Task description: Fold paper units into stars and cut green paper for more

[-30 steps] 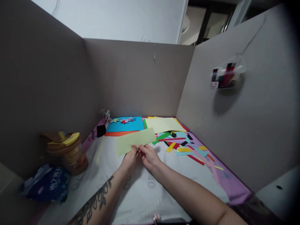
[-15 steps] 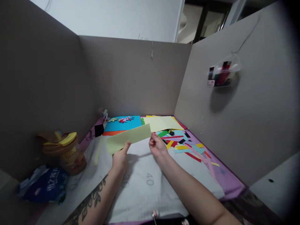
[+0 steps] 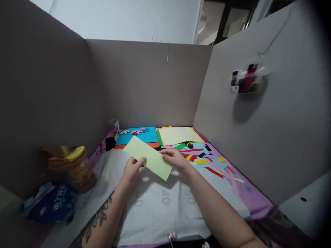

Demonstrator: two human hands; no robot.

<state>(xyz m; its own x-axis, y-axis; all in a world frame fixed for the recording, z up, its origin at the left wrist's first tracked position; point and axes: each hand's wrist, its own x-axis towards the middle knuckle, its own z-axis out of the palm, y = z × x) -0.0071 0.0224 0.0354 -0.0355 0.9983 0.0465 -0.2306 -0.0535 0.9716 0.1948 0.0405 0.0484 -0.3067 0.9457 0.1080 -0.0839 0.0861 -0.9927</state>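
A pale green sheet of paper [image 3: 152,159], a long rectangle, is held slanted above the white cloth [image 3: 165,220] printed with numbers. My left hand [image 3: 132,169] pinches its lower left edge, thumb on top. At its right part my right hand [image 3: 177,160] grips it, thumb on top and fingers behind. Past the sheet lies blue paper [image 3: 137,137] with several small paper stars [image 3: 137,132] on it. Beside that rests a stack topped by a pale yellow sheet [image 3: 178,136]. Coloured paper strips [image 3: 212,163] are scattered to the right of my right hand.
At the left stand a brown cup with a yellow top [image 3: 77,165] and a blue packet [image 3: 51,203]. Grey panels [image 3: 150,82] enclose three sides. A clear plastic container [image 3: 248,81] hangs on the right panel. A thin pale strip [image 3: 110,167] lies on the cloth's left side.
The pale green sheet has turned, its right end now tilted down towards me. My right hand, a closed pinch at the sheet's right end before, now grips its right part.
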